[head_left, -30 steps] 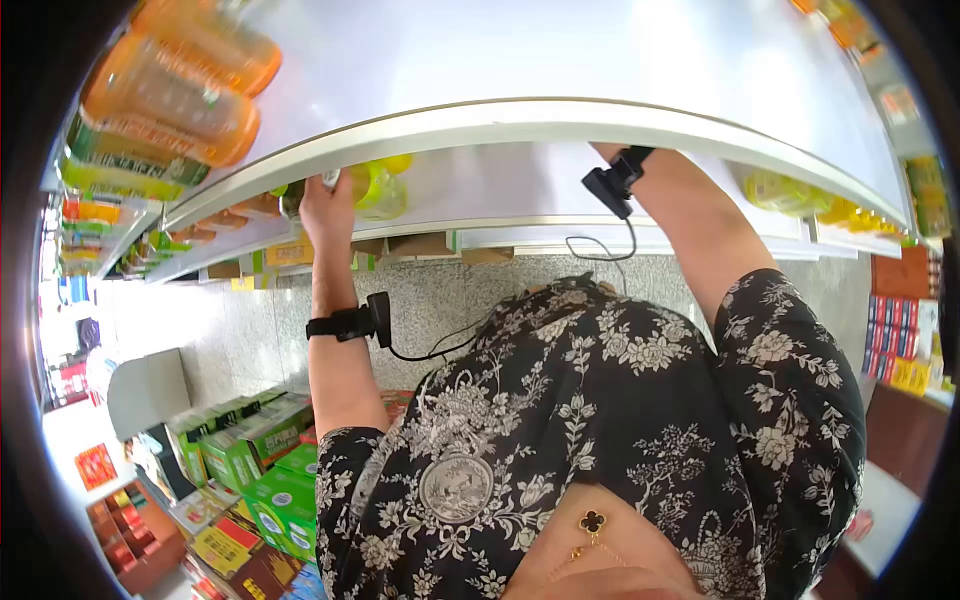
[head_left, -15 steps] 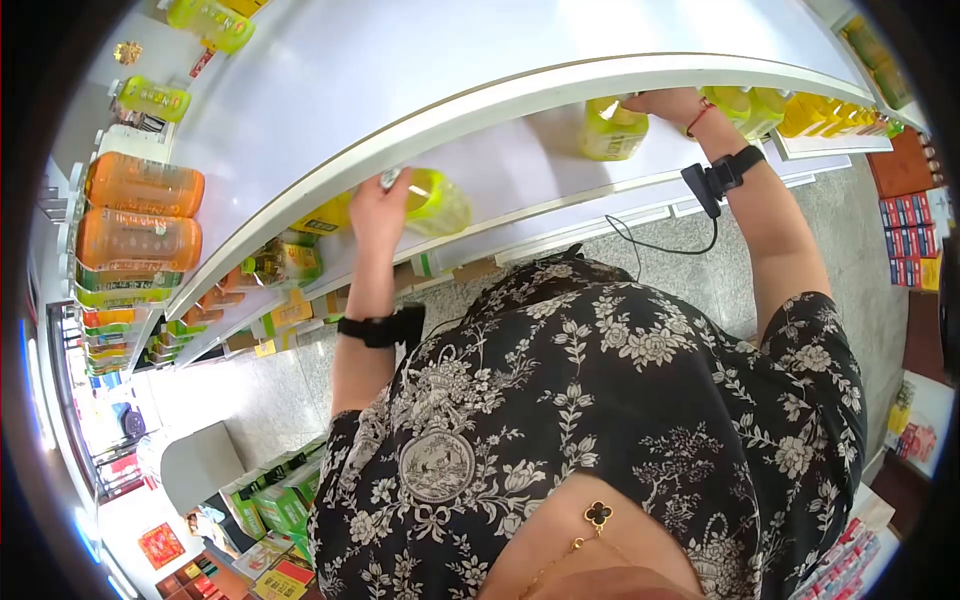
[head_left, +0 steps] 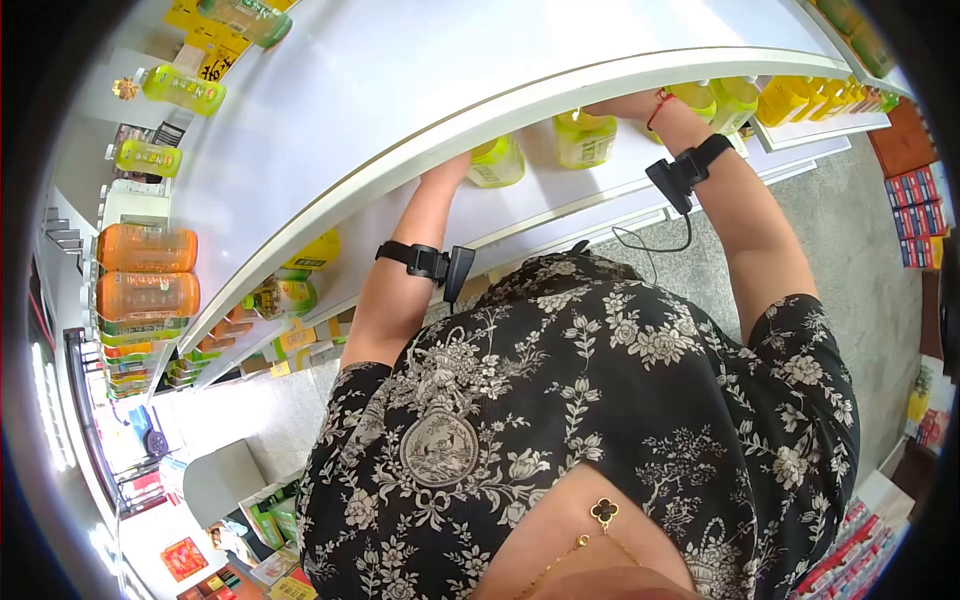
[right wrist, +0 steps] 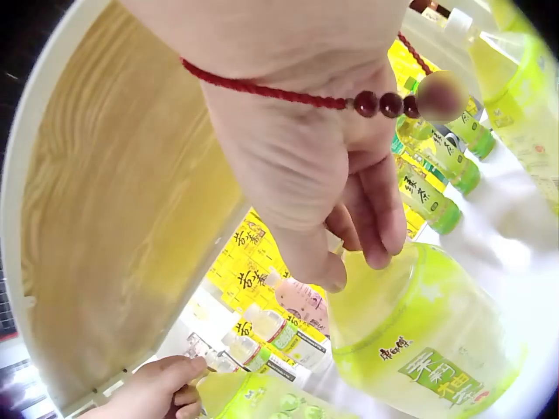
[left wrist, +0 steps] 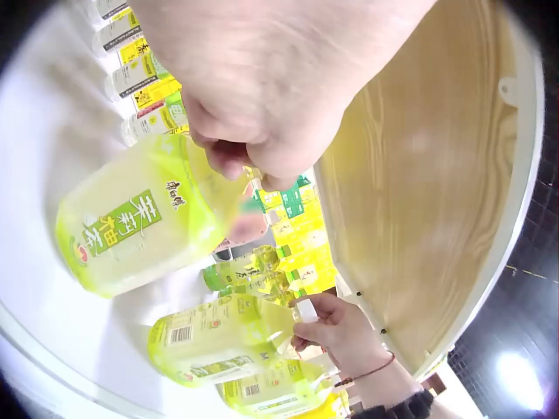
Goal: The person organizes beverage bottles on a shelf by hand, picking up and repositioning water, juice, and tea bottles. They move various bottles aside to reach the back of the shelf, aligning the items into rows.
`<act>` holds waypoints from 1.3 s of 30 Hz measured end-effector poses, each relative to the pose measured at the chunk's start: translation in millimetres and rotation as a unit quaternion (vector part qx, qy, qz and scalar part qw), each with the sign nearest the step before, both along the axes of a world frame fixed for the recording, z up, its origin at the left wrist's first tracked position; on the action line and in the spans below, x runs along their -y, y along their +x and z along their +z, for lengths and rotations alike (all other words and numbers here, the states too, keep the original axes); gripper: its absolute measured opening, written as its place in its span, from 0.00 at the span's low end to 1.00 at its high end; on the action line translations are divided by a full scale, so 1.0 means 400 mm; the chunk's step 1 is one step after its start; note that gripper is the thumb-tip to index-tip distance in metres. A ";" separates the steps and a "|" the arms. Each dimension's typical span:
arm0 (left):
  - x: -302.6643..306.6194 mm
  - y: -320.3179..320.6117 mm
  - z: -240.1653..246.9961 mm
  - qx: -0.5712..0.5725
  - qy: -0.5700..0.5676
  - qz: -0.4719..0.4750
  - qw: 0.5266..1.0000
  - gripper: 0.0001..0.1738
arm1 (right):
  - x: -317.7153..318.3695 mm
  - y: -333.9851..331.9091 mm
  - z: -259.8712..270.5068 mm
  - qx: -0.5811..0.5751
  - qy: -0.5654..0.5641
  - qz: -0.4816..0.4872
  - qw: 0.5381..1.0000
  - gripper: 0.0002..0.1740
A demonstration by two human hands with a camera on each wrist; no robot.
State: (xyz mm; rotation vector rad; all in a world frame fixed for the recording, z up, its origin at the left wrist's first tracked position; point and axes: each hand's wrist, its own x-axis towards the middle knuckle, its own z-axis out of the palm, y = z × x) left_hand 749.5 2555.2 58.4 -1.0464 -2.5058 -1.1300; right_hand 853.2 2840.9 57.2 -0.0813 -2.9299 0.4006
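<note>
My left hand [left wrist: 271, 96] holds a large yellow-green bottle of jasmine pomelo tea [left wrist: 140, 218] by its neck, the bottle standing on the lower shelf. In the head view that hand is mostly hidden behind the upper shelf's edge, with the bottle's body [head_left: 497, 162] showing beside it. A similar bottle [right wrist: 428, 349] stands to the right, and the fingers of my right hand [right wrist: 306, 166] pinch it at the top. The white cap [left wrist: 306, 310] of this second bottle shows between thumb and fingers in the left wrist view. A gap separates the two bottles.
The upper shelf's white edge [head_left: 520, 95] runs above both forearms. More green bottles [head_left: 735, 100] and yellow ones [head_left: 785, 100] stand to the right. Yellow cartons [right wrist: 240, 271] and white-capped bottles [left wrist: 131, 78] are farther back. Orange bottles [head_left: 148, 295] stand at left.
My left hand has brought its bottle rightward along the shelf, nearer the other bottle. My right hand, hidden under the upper shelf at first, now shows at its bottle. The head view has shifted.
</note>
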 end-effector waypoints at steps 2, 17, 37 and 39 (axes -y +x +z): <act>-0.005 0.018 0.008 0.030 0.006 -0.003 1.000 0.19 | 0.023 0.005 0.005 -0.008 -0.010 0.010 1.000 0.29; 0.054 0.067 0.029 0.049 -0.013 0.037 0.998 0.19 | 0.182 0.029 0.063 -0.114 -0.028 0.051 0.992 0.16; 0.124 0.058 -0.016 0.014 -0.030 0.125 0.992 0.20 | 0.234 -0.007 0.069 -0.158 0.038 0.135 0.977 0.14; 0.131 0.054 -0.008 -0.034 -0.018 0.084 0.996 0.20 | 0.205 -0.002 0.042 -0.147 0.040 0.125 0.980 0.15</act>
